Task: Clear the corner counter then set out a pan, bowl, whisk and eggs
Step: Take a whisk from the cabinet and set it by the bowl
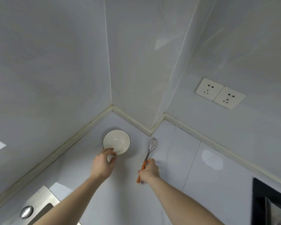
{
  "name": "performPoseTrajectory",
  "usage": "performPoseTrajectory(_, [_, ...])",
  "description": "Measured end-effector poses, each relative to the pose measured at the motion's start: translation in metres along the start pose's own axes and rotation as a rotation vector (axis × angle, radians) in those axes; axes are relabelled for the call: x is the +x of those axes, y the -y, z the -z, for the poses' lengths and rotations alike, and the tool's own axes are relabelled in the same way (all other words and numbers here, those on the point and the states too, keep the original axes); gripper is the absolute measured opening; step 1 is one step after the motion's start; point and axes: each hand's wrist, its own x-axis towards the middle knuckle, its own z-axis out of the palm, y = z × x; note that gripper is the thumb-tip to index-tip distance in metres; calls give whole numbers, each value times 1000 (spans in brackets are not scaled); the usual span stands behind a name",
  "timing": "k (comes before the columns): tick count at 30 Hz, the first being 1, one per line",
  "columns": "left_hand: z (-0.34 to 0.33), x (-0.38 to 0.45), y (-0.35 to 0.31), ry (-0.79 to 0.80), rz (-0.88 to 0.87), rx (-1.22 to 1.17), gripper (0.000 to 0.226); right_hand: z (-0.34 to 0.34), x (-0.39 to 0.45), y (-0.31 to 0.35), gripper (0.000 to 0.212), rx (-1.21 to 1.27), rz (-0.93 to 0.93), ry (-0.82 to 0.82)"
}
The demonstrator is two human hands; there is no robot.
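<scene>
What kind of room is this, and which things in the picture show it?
Most likely a home kitchen, at a corner of the counter. A sink is set into it at the lower left, a dark cooktop sits at the lower right, and a bowl and whisk are out.

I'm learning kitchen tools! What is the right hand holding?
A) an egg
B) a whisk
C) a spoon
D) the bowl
B: the right hand grips the orange handle of the whisk, whose wire head points toward the wall.
</scene>
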Motion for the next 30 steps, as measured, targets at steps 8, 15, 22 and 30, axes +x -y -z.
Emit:
performPoseTrajectory(8, [20, -13, -2, 86, -69, 73, 52, -8, -5, 2, 55, -55, 94, 19])
performPoseTrajectory(15, [29, -52, -14, 74, -162, 92, 50, 17, -29, -33, 68, -91, 161, 84])
performPoseTrajectory(22, [27, -102, -43, 201, -270, 128, 42, 85, -92, -69, 57, -156, 320, 20])
performPoseTrajectory(30, [16, -200, -119, 281, -443, 64, 33, 182, -205, -134, 47, -151, 441, -70])
